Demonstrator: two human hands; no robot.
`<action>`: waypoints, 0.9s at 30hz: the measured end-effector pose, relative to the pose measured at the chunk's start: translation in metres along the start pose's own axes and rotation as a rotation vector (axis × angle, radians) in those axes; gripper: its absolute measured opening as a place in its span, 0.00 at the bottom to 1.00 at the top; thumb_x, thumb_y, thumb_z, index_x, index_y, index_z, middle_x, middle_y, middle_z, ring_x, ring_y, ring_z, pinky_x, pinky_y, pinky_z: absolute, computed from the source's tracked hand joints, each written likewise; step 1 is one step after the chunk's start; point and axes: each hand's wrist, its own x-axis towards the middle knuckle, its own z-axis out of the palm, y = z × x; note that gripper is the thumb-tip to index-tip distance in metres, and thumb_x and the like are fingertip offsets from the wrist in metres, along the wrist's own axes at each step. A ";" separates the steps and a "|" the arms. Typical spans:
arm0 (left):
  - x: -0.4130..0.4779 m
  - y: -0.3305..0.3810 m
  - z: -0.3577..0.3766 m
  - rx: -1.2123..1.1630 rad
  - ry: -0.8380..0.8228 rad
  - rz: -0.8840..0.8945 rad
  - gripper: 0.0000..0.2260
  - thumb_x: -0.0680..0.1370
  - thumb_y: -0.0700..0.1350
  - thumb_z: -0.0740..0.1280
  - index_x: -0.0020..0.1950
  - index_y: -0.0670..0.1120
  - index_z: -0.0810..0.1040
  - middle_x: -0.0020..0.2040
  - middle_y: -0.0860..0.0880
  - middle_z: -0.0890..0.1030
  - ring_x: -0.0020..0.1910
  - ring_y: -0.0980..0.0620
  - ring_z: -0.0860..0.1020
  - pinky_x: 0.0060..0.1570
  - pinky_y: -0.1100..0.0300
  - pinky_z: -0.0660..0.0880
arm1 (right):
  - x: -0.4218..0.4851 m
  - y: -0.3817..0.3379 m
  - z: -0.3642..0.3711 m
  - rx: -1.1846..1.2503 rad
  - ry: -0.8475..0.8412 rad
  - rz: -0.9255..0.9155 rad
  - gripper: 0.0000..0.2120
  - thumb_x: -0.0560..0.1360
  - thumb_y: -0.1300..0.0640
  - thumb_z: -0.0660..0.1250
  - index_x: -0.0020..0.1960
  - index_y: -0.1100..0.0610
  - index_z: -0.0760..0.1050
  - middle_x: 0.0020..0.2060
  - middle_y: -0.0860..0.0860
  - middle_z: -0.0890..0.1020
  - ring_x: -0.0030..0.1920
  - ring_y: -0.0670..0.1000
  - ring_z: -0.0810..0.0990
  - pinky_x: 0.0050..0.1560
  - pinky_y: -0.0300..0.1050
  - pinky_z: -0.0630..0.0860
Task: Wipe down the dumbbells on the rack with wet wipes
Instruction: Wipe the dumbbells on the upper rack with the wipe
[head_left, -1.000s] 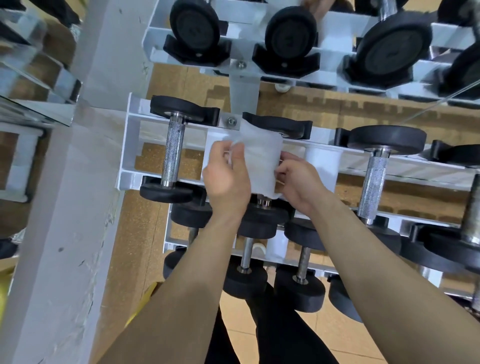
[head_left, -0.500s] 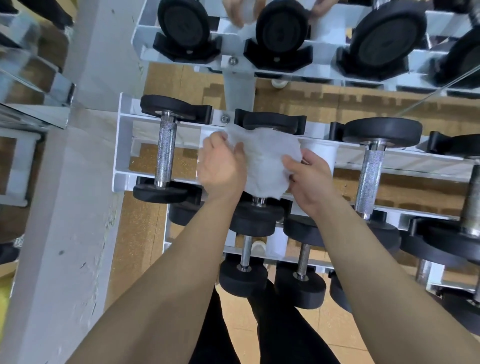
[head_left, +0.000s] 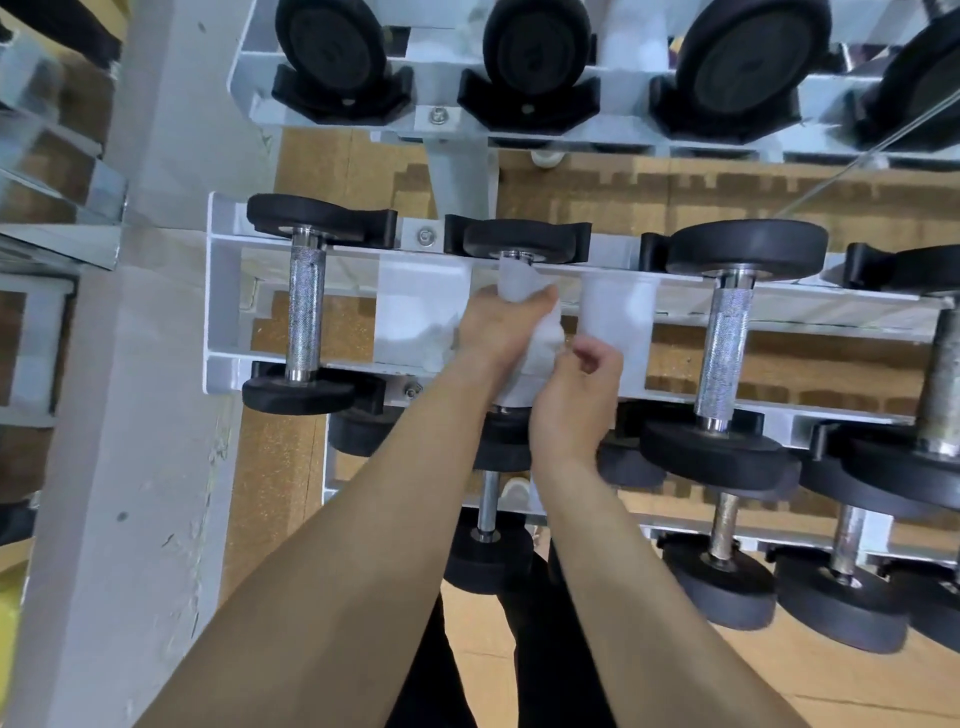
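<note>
Fingers of left hand (head_left: 496, 332) and right hand (head_left: 574, 402) clutch the wet wipe (head_left: 543, 340) — dumbbell (head_left: 519, 238) handle hidden beneath.

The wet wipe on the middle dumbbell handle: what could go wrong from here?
1. The left hand grips the wet wipe bunched round the handle of the middle dumbbell, so the handle ends next to the black heads may be missed.
2. The wipe's loose lower part lies by the near rail of the rack, beside the right hand; it could snag or tear there.
</note>
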 end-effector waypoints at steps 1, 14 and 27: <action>0.004 0.002 0.000 -0.014 -0.019 -0.008 0.19 0.71 0.57 0.76 0.53 0.46 0.82 0.47 0.48 0.86 0.49 0.46 0.84 0.55 0.50 0.81 | -0.005 0.003 0.004 -0.001 0.004 -0.022 0.09 0.80 0.61 0.61 0.57 0.50 0.73 0.53 0.46 0.78 0.52 0.42 0.76 0.48 0.33 0.69; -0.005 -0.006 -0.019 0.129 -0.150 -0.056 0.17 0.74 0.55 0.75 0.53 0.44 0.78 0.47 0.46 0.84 0.48 0.47 0.83 0.45 0.55 0.80 | -0.008 0.015 0.022 -0.083 0.165 -0.194 0.06 0.82 0.56 0.59 0.58 0.53 0.72 0.53 0.48 0.75 0.54 0.50 0.74 0.53 0.42 0.69; 0.023 0.018 -0.020 -0.165 -0.340 -0.102 0.10 0.77 0.50 0.74 0.50 0.43 0.82 0.36 0.45 0.83 0.36 0.47 0.83 0.41 0.56 0.79 | -0.015 0.014 0.029 -0.137 0.186 -0.261 0.12 0.80 0.52 0.56 0.58 0.55 0.73 0.54 0.49 0.75 0.53 0.51 0.73 0.56 0.50 0.73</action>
